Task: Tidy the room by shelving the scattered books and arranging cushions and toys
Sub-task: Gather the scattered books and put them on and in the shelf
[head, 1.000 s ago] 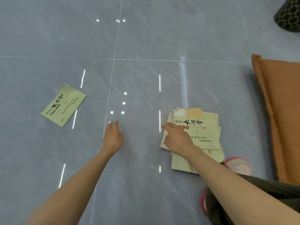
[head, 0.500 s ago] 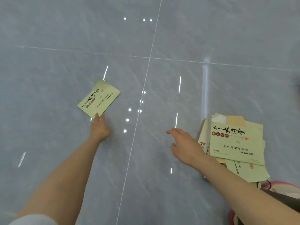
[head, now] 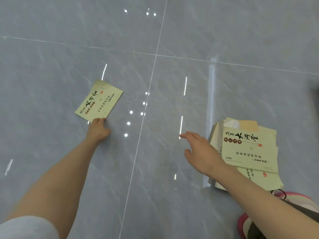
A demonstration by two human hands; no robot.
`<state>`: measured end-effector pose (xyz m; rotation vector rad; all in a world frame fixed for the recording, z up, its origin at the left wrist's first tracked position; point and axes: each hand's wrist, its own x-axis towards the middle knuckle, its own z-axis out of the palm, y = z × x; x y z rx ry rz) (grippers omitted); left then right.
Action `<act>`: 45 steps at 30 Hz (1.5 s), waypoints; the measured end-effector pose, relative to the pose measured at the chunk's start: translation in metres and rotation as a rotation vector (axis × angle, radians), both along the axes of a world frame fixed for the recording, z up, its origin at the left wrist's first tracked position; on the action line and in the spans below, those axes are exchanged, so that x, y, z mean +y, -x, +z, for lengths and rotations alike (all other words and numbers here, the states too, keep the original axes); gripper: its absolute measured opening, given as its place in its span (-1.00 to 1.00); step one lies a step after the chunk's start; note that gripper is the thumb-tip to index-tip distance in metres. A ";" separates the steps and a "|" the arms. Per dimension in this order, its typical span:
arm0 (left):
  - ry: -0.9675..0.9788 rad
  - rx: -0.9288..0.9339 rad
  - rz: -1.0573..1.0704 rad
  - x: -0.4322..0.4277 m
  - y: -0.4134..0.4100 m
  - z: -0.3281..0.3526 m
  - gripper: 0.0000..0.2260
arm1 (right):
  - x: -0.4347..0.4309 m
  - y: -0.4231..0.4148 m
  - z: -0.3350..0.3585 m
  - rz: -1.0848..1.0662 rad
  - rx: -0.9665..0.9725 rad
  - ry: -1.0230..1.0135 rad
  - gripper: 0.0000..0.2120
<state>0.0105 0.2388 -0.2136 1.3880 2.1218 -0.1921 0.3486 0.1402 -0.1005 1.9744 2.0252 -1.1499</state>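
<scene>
A single pale green book (head: 100,100) lies flat on the grey tiled floor, left of centre. My left hand (head: 99,129) reaches its near corner, and the fingertips curl onto that edge. A stack of several similar green books (head: 248,150) lies on the floor at the right. My right hand (head: 200,150) hovers just left of the stack with its fingers spread and relaxed, holding nothing; its wrist crosses the stack's near left corner.
Glossy grey floor tiles (head: 172,195) with light reflections fill the view. A pink and white slipper (head: 296,198) and my dark-clad leg (head: 269,226) sit at the bottom right, beside the stack.
My view has swung left, and the orange cushion has left the frame. My left hand has reached across the floor to the single book's corner. My right hand came off the stack.
</scene>
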 end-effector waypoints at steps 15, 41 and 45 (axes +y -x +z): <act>-0.233 -0.048 -0.362 -0.133 -0.178 0.001 -0.64 | -0.043 -0.036 -0.003 -0.110 -0.011 0.061 -0.51; -0.337 -0.050 -0.860 -0.105 -0.336 0.054 -0.32 | -0.100 -0.151 0.003 -0.620 -0.008 -0.088 -0.49; -0.362 -0.144 -1.098 -0.118 -0.379 0.050 -0.34 | -0.112 -0.180 0.005 -0.832 -0.052 -0.191 -0.53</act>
